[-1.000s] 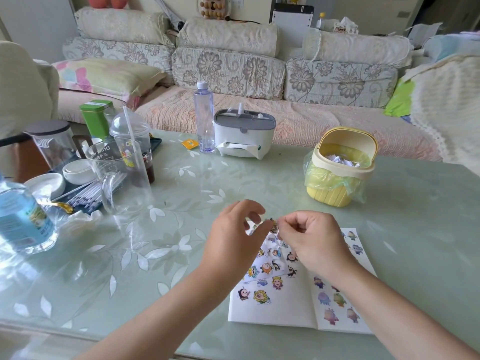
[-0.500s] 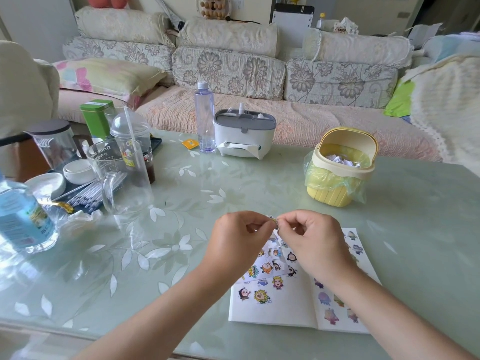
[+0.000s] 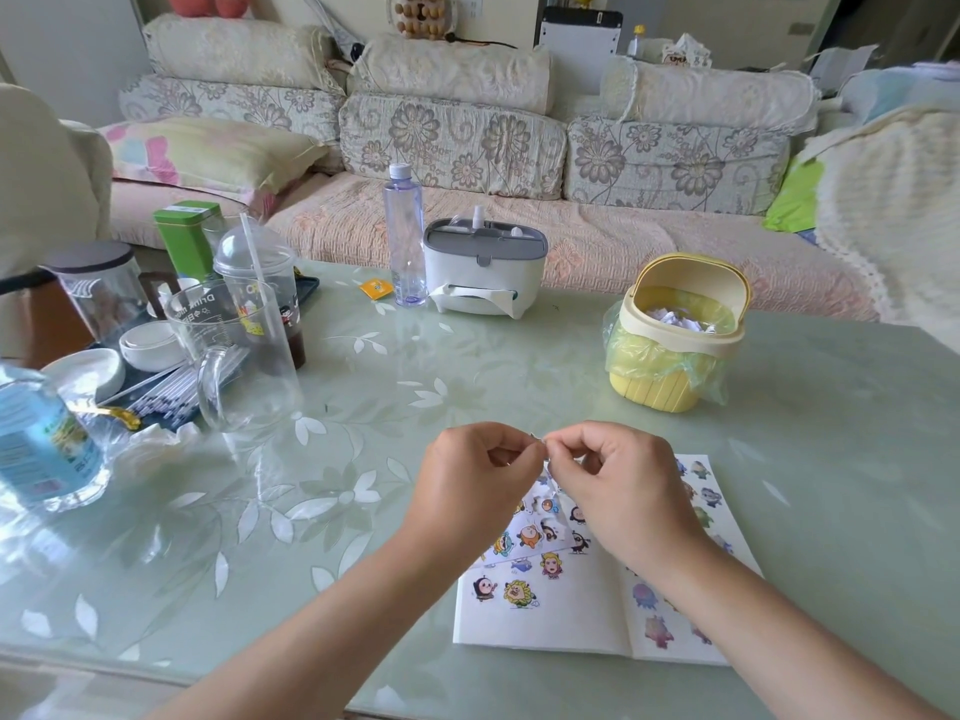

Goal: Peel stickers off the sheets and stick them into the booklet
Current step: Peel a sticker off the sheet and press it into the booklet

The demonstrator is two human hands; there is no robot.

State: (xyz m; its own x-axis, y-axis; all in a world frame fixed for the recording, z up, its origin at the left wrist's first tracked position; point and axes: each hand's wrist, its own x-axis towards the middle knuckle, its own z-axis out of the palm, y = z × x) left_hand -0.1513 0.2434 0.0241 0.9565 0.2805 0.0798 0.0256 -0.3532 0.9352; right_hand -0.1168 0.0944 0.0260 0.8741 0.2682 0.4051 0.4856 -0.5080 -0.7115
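Your left hand (image 3: 480, 478) and right hand (image 3: 621, 485) are both closed, with the fingertips meeting in a pinch at the top edge of the sticker sheet (image 3: 527, 535). The sheet hangs from that pinch down between your wrists, over the open booklet (image 3: 550, 615) lying on the table (image 3: 363, 407) just below your hands. Whether 1 hand already has a sticker's corner lifted I cannot tell; the pinch point is too small to read. The risk sits right there. If your nails catch only part of a sticker's edge, it will likely tear or crease as you pull, and a fast pull could fold the sticky side onto itself or onto a fingertip. The sheet looks thin and shows pale gaps where stickers seem gone, so tugging the 2 hands apart could rip the backing instead of freeing the sticker. It hangs loose, so its lower end may brush the pages beneath. Once a sticker is free, watch the move down to the booklet: both pages already carry many stickers, and a careless press could land crooked or overlap 1 of them. The yellow bin (image 3: 670, 387), beyond your right hand, is well apart and no hazard.
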